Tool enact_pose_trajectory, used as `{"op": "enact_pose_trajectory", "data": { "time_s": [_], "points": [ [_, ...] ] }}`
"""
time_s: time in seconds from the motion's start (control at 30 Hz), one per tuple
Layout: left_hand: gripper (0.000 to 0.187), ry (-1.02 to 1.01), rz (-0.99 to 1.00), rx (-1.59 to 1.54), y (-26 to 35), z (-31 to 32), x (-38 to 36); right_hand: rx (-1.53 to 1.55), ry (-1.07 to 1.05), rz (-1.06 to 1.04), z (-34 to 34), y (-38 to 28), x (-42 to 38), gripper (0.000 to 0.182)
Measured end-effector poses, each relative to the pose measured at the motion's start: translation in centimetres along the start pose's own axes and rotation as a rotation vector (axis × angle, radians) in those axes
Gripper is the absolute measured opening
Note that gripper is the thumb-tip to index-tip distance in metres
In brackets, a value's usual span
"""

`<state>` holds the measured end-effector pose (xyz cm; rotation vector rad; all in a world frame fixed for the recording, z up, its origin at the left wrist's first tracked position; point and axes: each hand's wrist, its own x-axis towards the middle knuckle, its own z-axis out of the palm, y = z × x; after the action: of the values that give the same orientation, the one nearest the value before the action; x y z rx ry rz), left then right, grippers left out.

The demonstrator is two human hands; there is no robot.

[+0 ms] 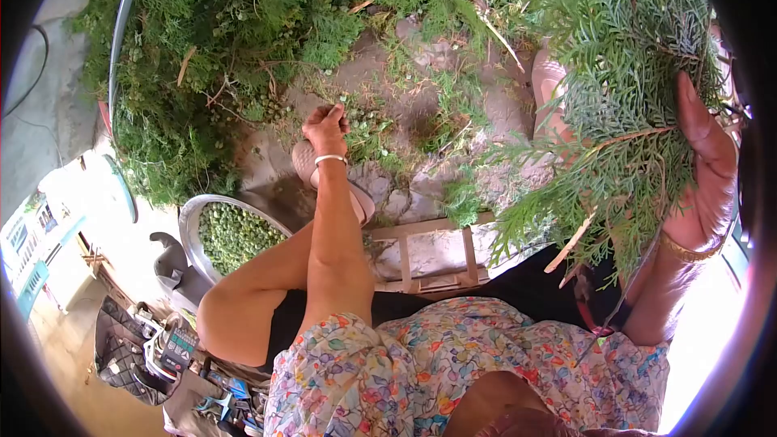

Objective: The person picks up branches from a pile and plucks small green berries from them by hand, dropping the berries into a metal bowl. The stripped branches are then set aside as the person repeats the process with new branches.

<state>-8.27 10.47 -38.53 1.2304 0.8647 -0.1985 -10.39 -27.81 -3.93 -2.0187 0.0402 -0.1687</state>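
My right hand grips a leafy cypress-like branch, its thumb across the foliage and its fingers mostly hidden behind. Cut stem ends of the branch point down toward my lap. My left hand, with a pale bangle at the wrist, is closed over the ground by my shoe. A tiny green bit shows at its fingertips, too small to name. Left of my bent knee stands a round metal basin holding many small green seed cones.
Heaped cut greenery covers the far and left ground. Loose sprigs and cones litter the stone floor. A wooden frame lies near my legs. A parked bike stands at lower left, beside a curved pole farther up.
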Motion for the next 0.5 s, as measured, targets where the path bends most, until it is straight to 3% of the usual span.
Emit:
{"op": "enact_pose_trajectory", "data": {
  "time_s": [0.03,0.1,0.17,0.27,0.33,0.43,0.5],
  "points": [
    [0.009,0.070,0.051,0.239,0.2,0.4,0.4,0.003,0.001,0.005,-0.1,0.1,-0.1,0.026],
    [0.014,0.044,0.096,0.315,-0.9,0.2,2.4,0.006,0.008,0.025,-0.4,0.4,-0.1,0.026],
    [0.018,0.114,0.616,1.169,-0.8,1.0,2.7,0.029,0.036,0.065,-1.1,0.9,-0.3,0.027],
    [0.020,0.052,0.520,1.183,-1.0,1.5,3.4,0.046,0.062,0.123,0.2,0.0,0.4,0.028],
    [0.018,0.040,0.491,1.247,-0.9,1.4,3.1,0.054,-0.092,-0.040,1.2,-1.1,1.2,0.030],
    [0.016,-0.052,0.031,0.517,-0.7,0.2,3.1,0.044,-0.098,-0.018,1.4,-1.6,1.0,0.030],
    [0.017,-0.056,0.082,0.520,-1.3,-0.2,2.2,0.009,-0.089,-0.020,1.6,-1.6,0.9,0.029]
  ]
}}
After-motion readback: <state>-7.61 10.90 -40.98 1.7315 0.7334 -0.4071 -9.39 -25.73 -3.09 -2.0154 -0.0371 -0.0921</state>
